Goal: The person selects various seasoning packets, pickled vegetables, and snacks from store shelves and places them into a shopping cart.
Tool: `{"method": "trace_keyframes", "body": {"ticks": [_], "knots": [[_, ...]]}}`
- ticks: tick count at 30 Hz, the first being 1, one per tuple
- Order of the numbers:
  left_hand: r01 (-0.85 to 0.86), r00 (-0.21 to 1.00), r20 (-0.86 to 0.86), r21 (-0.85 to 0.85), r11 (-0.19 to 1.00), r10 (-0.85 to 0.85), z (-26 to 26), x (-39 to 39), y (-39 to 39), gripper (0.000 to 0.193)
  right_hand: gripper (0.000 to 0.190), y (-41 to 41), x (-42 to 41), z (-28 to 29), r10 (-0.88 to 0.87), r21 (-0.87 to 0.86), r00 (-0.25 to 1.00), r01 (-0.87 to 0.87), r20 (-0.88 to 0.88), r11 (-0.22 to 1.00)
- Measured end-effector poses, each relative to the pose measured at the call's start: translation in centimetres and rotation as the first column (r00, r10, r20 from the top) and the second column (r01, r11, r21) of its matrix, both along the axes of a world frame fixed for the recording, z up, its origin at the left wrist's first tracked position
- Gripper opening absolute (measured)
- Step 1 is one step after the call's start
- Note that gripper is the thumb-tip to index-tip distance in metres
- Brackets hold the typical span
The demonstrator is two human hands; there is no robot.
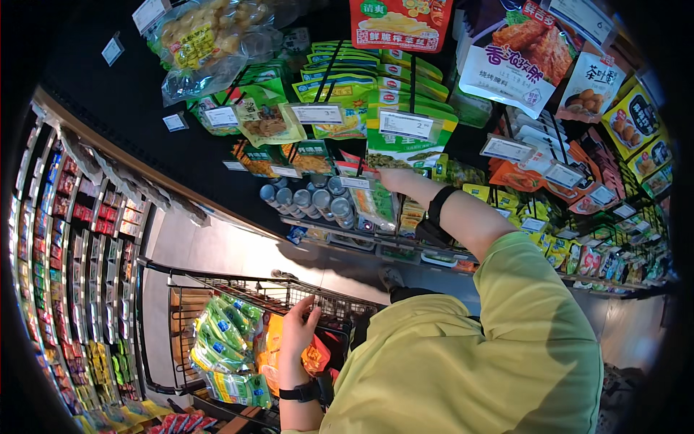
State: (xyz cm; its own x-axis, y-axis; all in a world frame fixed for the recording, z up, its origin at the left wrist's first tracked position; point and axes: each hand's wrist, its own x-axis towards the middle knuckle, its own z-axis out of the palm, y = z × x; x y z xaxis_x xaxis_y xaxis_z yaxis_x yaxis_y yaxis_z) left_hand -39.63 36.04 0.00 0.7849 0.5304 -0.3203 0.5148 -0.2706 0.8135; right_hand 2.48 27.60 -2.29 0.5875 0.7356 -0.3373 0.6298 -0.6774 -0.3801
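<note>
My right hand (400,180) reaches into the hanging display, at the red upper edge of a clear-fronted food packet (374,205). Its fingertips are partly hidden, so a grip cannot be made out. Just above it hangs a green and white pickle packet (410,149) behind a price tag. My left hand (298,328) is by the upper rim of a black wire shopping cart (244,282), fingers apart and nothing visible in them. Inside the cart lie several green plastic packages (219,331) and an orange bag (271,347), partly behind my left forearm.
Several silver-topped cans (322,200) stand on the shelf left of my right hand. Packets hang on hooks above and to the right, including a large marinade pouch (512,59). Across the aisle, a tall shelf (81,244) holds small packaged goods. A shoe (390,276) shows below the display.
</note>
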Motion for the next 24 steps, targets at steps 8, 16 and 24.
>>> {"method": "trace_keyframes", "body": {"ticks": [8,16,24], "knots": [[-0.038,0.998,0.051,-0.008,0.999,0.039,-0.5,-0.1,0.2,0.035,0.026,-0.8,-1.7,-2.1,-0.034,0.063,0.990,0.042,-0.135,0.997],[0.114,0.979,0.169,-0.918,0.380,0.114,0.3,12.2,-3.3,0.092,0.025,-5.9,-1.2,-0.6,-0.109,0.162,0.834,0.231,-0.541,0.959],[0.068,0.958,0.120,-0.978,0.199,0.261,0.9,22.7,-6.4,0.044,0.024,-6.2,-2.9,1.2,-0.115,0.175,0.537,0.460,-0.836,0.870]]}}
